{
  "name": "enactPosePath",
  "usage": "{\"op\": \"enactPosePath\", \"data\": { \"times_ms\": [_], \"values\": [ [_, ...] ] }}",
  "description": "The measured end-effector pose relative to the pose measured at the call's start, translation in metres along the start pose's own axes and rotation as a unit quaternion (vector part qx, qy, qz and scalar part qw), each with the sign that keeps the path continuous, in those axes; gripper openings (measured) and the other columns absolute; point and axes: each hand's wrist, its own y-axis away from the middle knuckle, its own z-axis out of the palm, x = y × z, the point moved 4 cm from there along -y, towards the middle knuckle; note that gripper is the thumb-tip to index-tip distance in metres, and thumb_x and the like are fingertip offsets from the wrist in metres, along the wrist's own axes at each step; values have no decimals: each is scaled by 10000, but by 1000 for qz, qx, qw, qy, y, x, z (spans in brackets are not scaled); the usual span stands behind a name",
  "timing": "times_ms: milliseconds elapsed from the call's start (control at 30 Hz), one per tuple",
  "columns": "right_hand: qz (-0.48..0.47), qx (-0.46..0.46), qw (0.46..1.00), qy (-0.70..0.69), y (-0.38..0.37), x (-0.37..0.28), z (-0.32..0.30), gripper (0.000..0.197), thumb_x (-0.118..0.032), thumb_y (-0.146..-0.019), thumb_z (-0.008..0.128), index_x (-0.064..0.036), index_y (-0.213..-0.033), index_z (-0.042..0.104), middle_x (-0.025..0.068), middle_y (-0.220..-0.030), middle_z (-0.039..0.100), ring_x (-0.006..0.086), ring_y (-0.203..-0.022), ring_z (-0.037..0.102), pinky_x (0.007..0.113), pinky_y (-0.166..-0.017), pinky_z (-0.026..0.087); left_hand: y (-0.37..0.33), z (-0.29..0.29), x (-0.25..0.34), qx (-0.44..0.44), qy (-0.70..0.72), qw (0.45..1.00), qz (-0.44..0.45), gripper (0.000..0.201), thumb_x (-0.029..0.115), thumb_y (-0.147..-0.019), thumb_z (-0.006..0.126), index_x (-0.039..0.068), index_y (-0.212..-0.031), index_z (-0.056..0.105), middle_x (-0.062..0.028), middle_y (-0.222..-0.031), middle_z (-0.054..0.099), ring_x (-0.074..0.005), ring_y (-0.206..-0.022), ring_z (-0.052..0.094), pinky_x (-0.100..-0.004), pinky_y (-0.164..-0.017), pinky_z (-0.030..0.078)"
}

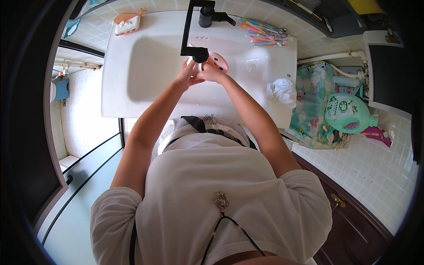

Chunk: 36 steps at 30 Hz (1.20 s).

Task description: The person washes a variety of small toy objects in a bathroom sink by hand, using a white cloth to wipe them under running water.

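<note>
Over the white sink, both of my hands are close together just below the spout of the black faucet. Between them is a rounded pink and white thing with dark, eye-like spots; its exact kind is unclear. My left hand grips its left side, with the fingers partly bent around it. On its near side, my right hand is closed against it with curled fingers. The hands and the spout cover much of the thing.
A soap dish stands at the sink's back left corner. Several toothbrushes lie at the back right. A crumpled white cloth rests on the right rim. Farther right is a green detergent bottle.
</note>
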Motion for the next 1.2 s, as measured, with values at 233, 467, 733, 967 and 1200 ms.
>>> {"op": "enactPosePath", "data": {
  "times_ms": [233,467,733,967,1200],
  "values": [
    [-223,285,930,-56,56,-29,8,112,-37,-744,547,-13,-852,565,119,-839,617,281,-827,598,340,-700,470,-2,-12,-11,-139,200,968,-56,588,554,-835,437,113,-1223,459,-86,-1172,520,-213,-1064,541,-377,-916,452],
    [-160,442,836,-283,80,10,-4,29,-22,-781,521,-21,-768,547,42,-754,610,95,-661,586,212,-566,441,10,6,-8,-96,179,974,-100,587,551,-852,360,121,-1246,431,-109,-1200,496,-269,-1075,529,-388,-906,469],
    [-142,539,810,-182,86,3,-10,268,-18,-702,615,-44,-941,496,55,-905,542,186,-872,512,295,-681,432,3,9,-5,-172,204,963,-48,654,640,-844,297,152,-1260,424,-63,-1237,485,-250,-1080,526,-380,-900,470],
    [-233,519,806,-164,91,-4,-17,137,28,-685,552,-17,-813,533,87,-812,556,224,-719,551,302,-597,449,14,19,3,-155,188,969,-48,694,686,-834,242,180,-1276,417,-51,-1229,501,-219,-1135,491,-375,-944,431],
    [-242,339,900,127,50,-37,-3,297,-111,-709,619,14,-971,558,153,-972,606,289,-937,584,363,-788,471,-13,-4,-23,-185,136,971,-60,741,704,-820,283,154,-1307,384,-82,-1275,470,-227,-1152,487,-390,-948,412]
  ]
}}
